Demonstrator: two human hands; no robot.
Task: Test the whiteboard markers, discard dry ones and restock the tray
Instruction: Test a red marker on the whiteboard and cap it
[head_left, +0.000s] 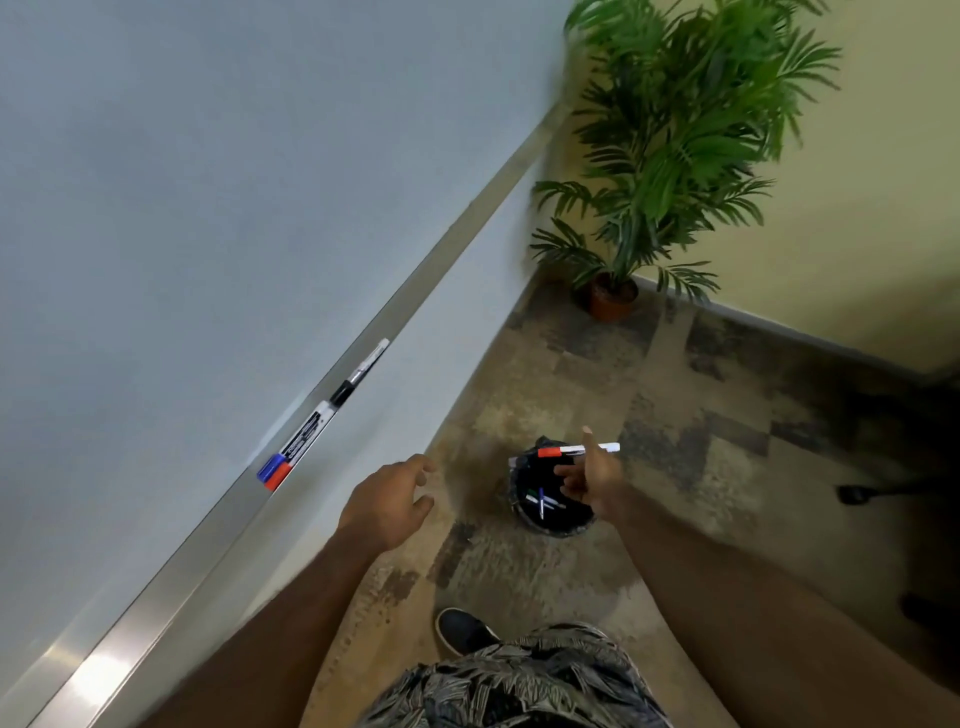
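While your right hand (589, 480) hangs over the black bin (558, 531) on the floor, the red-capped marker (576, 450) lies level across it, just behind the raised thumb. The fingers look spread, so you cannot tell whether you are pinching the marker or it is already loose. Your left hand (387, 501) is relaxed, holds nothing and hovers between the bin and the tray (218, 525).

By the look of it you are partway through. Several discarded markers (543, 501) already lie in the bin. On the tray there is a blue-capped and red-capped pair (296, 447), with a black-capped marker (361, 371) further along. Whether these are tested you cannot judge, and no fresh stock for restocking is in view.

The whiteboard (182, 208) shows no test strokes you can make out. The tray's near end runs out of frame, and the count in the bin is too small to read.
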